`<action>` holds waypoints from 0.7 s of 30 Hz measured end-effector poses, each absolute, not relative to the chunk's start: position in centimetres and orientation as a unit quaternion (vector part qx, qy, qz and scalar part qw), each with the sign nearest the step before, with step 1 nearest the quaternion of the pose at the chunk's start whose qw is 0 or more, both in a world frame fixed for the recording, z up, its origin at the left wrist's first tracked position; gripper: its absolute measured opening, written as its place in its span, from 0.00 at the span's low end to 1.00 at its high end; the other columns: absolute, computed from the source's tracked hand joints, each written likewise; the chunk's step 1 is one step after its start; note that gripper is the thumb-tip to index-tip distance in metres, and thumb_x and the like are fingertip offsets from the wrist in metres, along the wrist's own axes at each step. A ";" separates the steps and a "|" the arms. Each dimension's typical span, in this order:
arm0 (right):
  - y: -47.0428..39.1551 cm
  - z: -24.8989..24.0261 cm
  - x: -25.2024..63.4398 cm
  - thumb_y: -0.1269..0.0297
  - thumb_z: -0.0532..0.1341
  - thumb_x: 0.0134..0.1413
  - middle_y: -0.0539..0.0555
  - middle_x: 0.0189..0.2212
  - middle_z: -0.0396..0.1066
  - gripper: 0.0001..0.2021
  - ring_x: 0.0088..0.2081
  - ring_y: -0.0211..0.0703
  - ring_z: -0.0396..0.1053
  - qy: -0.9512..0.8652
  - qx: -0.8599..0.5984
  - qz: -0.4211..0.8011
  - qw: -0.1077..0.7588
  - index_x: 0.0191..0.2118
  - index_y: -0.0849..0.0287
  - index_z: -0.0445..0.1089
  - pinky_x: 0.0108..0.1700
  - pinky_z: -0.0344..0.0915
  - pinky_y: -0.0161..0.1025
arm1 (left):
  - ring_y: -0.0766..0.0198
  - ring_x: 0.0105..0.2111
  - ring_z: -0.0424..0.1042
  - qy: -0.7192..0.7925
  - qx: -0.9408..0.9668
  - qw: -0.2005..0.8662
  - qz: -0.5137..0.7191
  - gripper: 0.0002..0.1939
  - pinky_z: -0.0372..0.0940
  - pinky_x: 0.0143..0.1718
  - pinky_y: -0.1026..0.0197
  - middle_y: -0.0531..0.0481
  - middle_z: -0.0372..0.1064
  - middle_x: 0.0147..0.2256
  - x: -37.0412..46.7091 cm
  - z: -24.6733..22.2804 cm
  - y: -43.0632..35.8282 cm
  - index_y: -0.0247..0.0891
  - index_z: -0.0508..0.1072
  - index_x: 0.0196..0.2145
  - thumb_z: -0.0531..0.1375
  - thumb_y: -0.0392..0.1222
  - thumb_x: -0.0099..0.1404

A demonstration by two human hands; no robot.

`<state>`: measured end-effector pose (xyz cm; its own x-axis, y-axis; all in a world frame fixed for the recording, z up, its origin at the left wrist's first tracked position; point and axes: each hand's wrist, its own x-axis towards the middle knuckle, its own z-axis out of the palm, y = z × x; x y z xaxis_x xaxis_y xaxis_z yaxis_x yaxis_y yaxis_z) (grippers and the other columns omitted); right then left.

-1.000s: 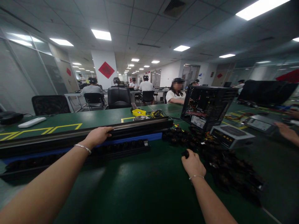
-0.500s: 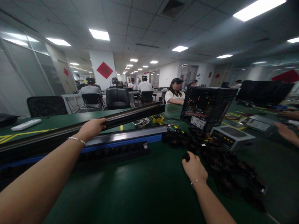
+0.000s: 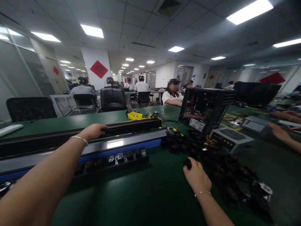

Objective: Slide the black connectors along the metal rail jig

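My left hand is closed over a long black rail, which lies low across the table's far side. In front of that rail is a long strip with a shiny silver top and a blue side. Nearer still, a black channel holds a row of small black parts with metal tops. My right hand is closed around a small black part, low over the green table. Right of it spreads a pile of similar small black parts.
An open computer case stands behind the pile, with a power supply unit beside it. A yellow tray sits beyond the rails. At right, another person's hand is near a second power supply. Someone sits across the table.
My left hand has lowered the black rail from a raised tilt to behind the silver-topped strip. The yellow tray now shows; the metal bowl is hidden. My right hand stays nearly still.
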<state>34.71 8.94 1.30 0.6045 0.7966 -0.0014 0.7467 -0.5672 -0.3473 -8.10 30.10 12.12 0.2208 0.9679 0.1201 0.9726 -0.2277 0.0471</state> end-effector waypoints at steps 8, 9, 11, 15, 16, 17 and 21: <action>9.0 1.3 34.6 0.56 0.45 0.56 0.55 0.57 0.57 0.25 0.43 0.48 0.69 -0.436 -0.885 0.071 0.150 0.59 0.50 0.54 0.37 0.67 0.43 | 0.59 0.40 0.73 -0.610 -0.791 -0.038 -0.022 0.26 0.63 0.45 0.64 0.52 0.76 0.41 -8.0 11.2 31.5 0.45 0.72 0.49 0.57 0.43 0.50; 9.0 1.3 34.6 0.56 0.45 0.56 0.55 0.57 0.58 0.25 0.43 0.48 0.69 -0.435 -0.886 0.067 0.149 0.59 0.50 0.55 0.38 0.67 0.43 | 0.60 0.40 0.73 -0.608 -0.793 -0.044 -0.020 0.25 0.63 0.44 0.64 0.52 0.76 0.41 -8.0 11.1 31.6 0.44 0.72 0.49 0.57 0.42 0.51; 9.1 1.2 34.6 0.57 0.45 0.56 0.56 0.56 0.59 0.25 0.43 0.48 0.69 -0.432 -0.888 0.059 0.146 0.59 0.50 0.55 0.38 0.67 0.43 | 0.61 0.39 0.73 -0.603 -0.796 -0.058 -0.017 0.25 0.63 0.43 0.65 0.52 0.75 0.42 -7.8 11.0 31.7 0.42 0.71 0.49 0.56 0.40 0.52; 9.1 1.2 34.6 0.56 0.46 0.56 0.57 0.56 0.59 0.25 0.42 0.47 0.70 -0.431 -0.890 0.056 0.140 0.59 0.50 0.56 0.37 0.67 0.42 | 0.65 0.37 0.71 -0.594 -0.800 -0.084 -0.010 0.24 0.62 0.43 0.66 0.55 0.76 0.40 -7.5 10.9 31.8 0.38 0.69 0.51 0.54 0.38 0.55; 9.1 1.2 34.6 0.56 0.46 0.56 0.56 0.56 0.59 0.25 0.42 0.47 0.70 -0.431 -0.890 0.056 0.139 0.59 0.50 0.55 0.37 0.67 0.42 | 0.65 0.37 0.71 -0.594 -0.799 -0.090 -0.008 0.24 0.62 0.43 0.66 0.55 0.76 0.40 -7.4 10.9 31.9 0.38 0.69 0.51 0.54 0.38 0.56; 9.1 1.2 34.6 0.56 0.46 0.56 0.56 0.56 0.59 0.25 0.42 0.47 0.70 -0.430 -0.890 0.055 0.138 0.59 0.50 0.56 0.37 0.67 0.42 | 0.65 0.37 0.71 -0.594 -0.799 -0.094 -0.005 0.23 0.62 0.43 0.66 0.56 0.76 0.40 -7.3 10.9 32.0 0.38 0.69 0.51 0.55 0.37 0.56; 9.2 1.0 34.7 0.55 0.46 0.55 0.56 0.56 0.59 0.25 0.42 0.47 0.70 -0.429 -0.891 0.052 0.138 0.59 0.50 0.56 0.37 0.67 0.41 | 0.64 0.38 0.70 -0.597 -0.796 -0.104 -0.002 0.23 0.61 0.45 0.64 0.55 0.76 0.40 -7.1 10.6 32.4 0.38 0.69 0.51 0.54 0.36 0.57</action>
